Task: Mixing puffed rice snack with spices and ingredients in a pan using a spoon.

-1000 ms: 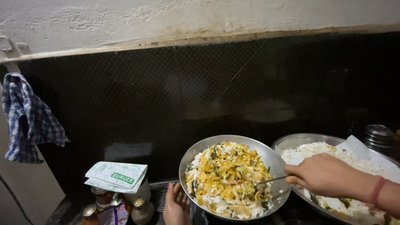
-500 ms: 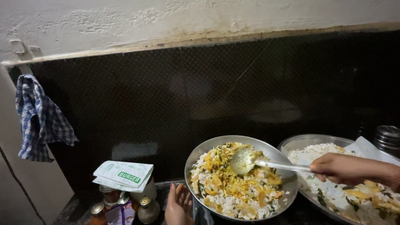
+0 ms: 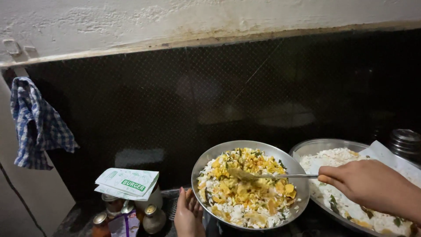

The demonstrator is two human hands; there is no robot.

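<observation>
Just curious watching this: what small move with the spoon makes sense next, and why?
Probably drag the spoon, held by the right hand, toward the near rim: yellow sits mid-pan, white rice lies unmixed there. The left hand steadies the pan.

The spoon (image 3: 254, 176), raised half a second ago, now seems pressed into the yellow mixture (image 3: 247, 193).

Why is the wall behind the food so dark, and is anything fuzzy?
Head view: the black wall is dim, with faint pale reflections and a thin streak of glare; the light falls on the pan of yellow and white food, which looks sharp; the spoon in the right hand is slightly smeared; the left hand is cut off at the bottom edge.
</observation>
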